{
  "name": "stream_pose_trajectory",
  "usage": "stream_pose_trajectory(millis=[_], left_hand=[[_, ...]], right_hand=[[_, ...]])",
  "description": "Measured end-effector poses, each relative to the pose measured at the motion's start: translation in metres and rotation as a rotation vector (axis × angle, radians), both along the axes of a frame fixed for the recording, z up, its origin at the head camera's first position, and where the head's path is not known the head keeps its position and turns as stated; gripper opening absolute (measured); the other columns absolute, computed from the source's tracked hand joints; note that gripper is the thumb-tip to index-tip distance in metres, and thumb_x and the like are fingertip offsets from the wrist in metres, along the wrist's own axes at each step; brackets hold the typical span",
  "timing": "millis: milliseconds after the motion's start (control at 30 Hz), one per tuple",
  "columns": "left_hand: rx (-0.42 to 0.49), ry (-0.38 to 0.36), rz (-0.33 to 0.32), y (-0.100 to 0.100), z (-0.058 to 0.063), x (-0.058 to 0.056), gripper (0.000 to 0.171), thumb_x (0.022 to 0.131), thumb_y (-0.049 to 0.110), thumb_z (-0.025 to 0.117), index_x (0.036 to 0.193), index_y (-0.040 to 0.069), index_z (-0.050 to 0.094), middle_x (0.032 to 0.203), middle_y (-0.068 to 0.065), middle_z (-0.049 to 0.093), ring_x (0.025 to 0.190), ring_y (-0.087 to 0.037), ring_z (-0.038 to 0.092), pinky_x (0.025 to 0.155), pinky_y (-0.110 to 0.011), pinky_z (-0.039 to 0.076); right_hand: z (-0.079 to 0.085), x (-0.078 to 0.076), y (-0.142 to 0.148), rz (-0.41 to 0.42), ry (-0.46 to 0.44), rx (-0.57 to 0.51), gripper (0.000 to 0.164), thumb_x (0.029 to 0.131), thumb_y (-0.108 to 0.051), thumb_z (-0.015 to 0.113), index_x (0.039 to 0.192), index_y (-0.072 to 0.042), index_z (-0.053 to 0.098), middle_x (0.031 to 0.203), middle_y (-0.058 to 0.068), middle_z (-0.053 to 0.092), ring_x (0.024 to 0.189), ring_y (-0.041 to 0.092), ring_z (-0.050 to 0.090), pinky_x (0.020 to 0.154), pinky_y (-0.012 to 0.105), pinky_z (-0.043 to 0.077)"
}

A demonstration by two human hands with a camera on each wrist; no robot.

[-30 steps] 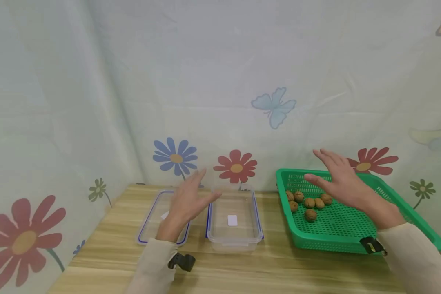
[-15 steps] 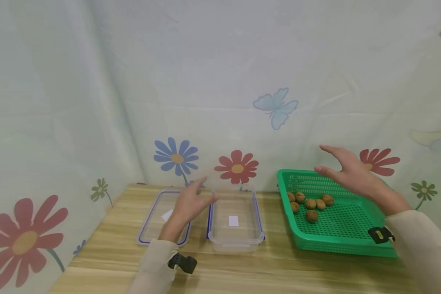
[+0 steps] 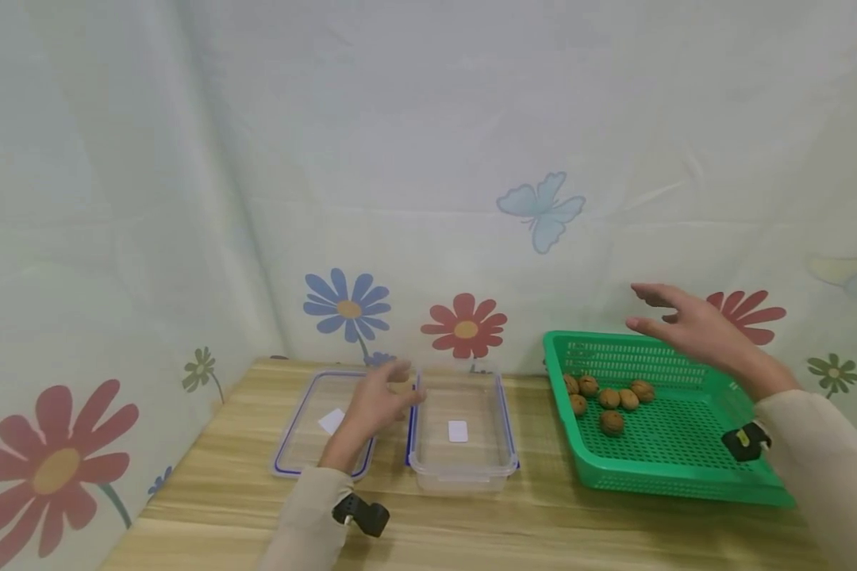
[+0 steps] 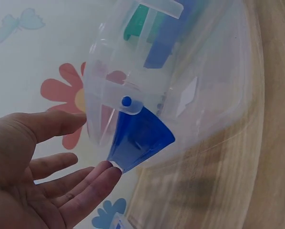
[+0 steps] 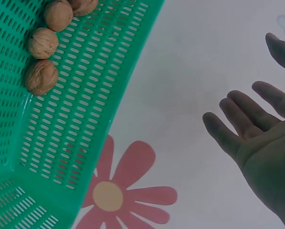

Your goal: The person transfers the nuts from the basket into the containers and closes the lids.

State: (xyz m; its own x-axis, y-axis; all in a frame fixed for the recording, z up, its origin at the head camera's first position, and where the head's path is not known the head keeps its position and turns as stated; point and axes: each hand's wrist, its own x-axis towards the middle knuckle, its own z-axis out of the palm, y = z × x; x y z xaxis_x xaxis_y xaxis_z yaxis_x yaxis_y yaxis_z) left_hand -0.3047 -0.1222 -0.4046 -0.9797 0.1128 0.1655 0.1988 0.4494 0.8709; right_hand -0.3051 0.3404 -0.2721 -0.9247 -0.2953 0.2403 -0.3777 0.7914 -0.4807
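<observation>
My left hand (image 3: 374,404) hovers at the left side of a clear plastic box (image 3: 464,468) with blue side latches. In the left wrist view its fingertips are right at a blue latch (image 4: 140,138) that hangs folded out, and its fingers are relaxed. The box stands uncovered, with a white label showing at its base. To its left lies the clear lid (image 3: 303,420) with a blue seal, partly hidden by my left forearm. My right hand (image 3: 700,329) is raised over the back of a green basket (image 3: 678,473), fingers loosely bent and holding nothing. Several walnuts (image 3: 612,423) sit in the basket's left part.
The wood-grain table (image 3: 214,507) carries the lid, box and basket in a row. A pale curtain (image 3: 400,159) printed with flowers and a butterfly hangs right behind them. Dark cameras are strapped to both wrists.
My left hand has lowered a little, its fingers bending more beside the box's left edge. My right hand has shifted right over the basket, its fingers bending more. The view has moved slightly.
</observation>
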Motion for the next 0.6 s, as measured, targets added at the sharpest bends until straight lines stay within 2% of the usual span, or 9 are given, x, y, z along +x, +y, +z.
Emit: stream_pose_trajectory(millis=[133,267,600], left_hand=[[0.006,-0.020,0.001,0.003,-0.005,-0.001,0.061,0.093,0.008,0.082,0.146,-0.007,0.056,0.136,-0.031,0.063,0.076,-0.031,0.075,0.072,-0.044,0.068],[0.003,-0.054,0.017,0.005,-0.008,-0.001,0.059,0.091,0.008,0.084,0.144,-0.004,0.060,0.134,-0.028,0.065,0.070,-0.026,0.075,0.072,-0.043,0.068],[0.049,-0.049,0.032,0.007,-0.011,-0.002,0.058,0.089,0.002,0.084,0.142,-0.004,0.062,0.133,-0.026,0.067,0.070,-0.027,0.075,0.066,-0.037,0.067]], right_hand=[[-0.006,-0.006,0.006,0.000,0.001,0.005,0.071,0.107,-0.035,0.066,0.160,0.004,0.038,0.155,0.033,0.047,0.137,0.053,0.048,0.105,0.071,0.048],[-0.012,-0.011,0.011,0.000,0.005,0.020,0.068,0.107,-0.035,0.066,0.156,0.006,0.043,0.148,0.034,0.054,0.133,0.053,0.053,0.105,0.071,0.047],[-0.029,-0.021,0.020,0.023,-0.010,0.009,0.061,0.106,-0.030,0.068,0.151,0.007,0.049,0.140,0.034,0.061,0.129,0.053,0.057,0.103,0.073,0.048]])
